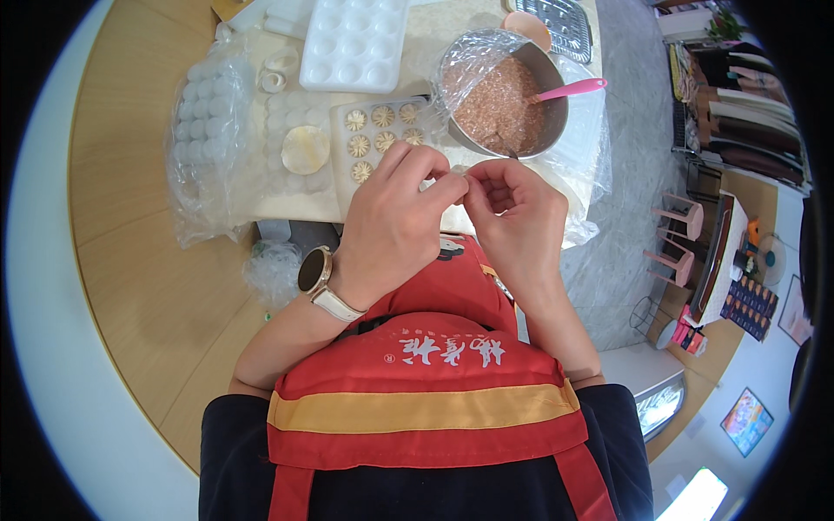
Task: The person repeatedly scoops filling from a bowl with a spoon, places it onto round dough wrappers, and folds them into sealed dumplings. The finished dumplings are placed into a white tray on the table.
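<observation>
My left hand [401, 211], with a watch on its wrist, and my right hand [518, 215] meet at the fingertips over the table's front edge. Fingers and thumbs are bent into a pinch. Whatever may lie between them is hidden by the fingers. Just beyond my left hand is a clear plastic tray [339, 140] with several small pleated buns [359, 145] in its round hollows. A round, flat dough wrapper [305, 150] lies to the left. Beyond my right hand stands a metal bowl [558, 117] of minced filling [502, 98], partly covered by plastic film [479, 49].
A pink-handled utensil [573, 89] sticks out over the bowl's right rim. A white tray with round hollows [354, 45] lies at the back. Bagged plastic trays [208, 111] stand at the table's left. Near the far right corner is a foil tray [560, 26].
</observation>
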Motion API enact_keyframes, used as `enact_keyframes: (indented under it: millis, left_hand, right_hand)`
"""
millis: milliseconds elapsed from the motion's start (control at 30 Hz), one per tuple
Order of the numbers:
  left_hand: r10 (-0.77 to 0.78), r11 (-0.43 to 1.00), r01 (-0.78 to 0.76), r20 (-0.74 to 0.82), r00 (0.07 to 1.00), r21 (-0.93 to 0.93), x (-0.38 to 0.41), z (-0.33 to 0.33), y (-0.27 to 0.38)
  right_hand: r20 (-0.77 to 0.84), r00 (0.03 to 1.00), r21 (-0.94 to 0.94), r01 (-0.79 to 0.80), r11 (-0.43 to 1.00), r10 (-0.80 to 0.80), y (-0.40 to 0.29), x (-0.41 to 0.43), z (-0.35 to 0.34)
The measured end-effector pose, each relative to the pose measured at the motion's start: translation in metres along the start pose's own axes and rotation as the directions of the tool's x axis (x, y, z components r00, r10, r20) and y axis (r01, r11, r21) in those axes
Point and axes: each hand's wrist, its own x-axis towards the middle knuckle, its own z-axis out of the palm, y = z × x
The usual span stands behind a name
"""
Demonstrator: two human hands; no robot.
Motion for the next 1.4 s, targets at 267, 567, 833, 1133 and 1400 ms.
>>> enact_keyframes:
  millis: [267, 567, 833, 1133, 1400]
  left_hand:
    - [-0.082, 0.993, 0.078, -0.043, 0.996, -0.093, 0.0, 0.002, 0.001]
    - [-0.153, 0.981, 0.14, -0.09, 0.984, -0.135, 0.002, -0.002, 0.007]
    - [-0.128, 0.99, 0.119, -0.115, 0.985, -0.079, 0.007, -0.007, 0.009]
    - [-0.223, 0.959, 0.194, -0.128, 0.966, -0.207, 0.008, -0.006, 0.009]
    - [-0.223, 0.951, 0.182, -0.149, 0.963, -0.249, 0.002, -0.01, 0.011]
  right_hand:
    - [0.125, 0.991, 0.051, 0.03, 0.998, -0.036, 0.002, 0.0, -0.004]
    - [0.036, 0.968, -0.09, 0.252, 0.963, -0.25, 0.001, 0.0, -0.002]
    - [0.008, 0.943, -0.122, 0.332, 0.936, -0.333, 0.002, 0.0, 0.001]
    - [-0.054, 0.909, -0.137, 0.404, 0.904, -0.414, 0.002, 0.001, 0.003]
    - [-0.097, 0.95, -0.109, 0.285, 0.952, -0.296, 0.003, -0.006, 0.012]
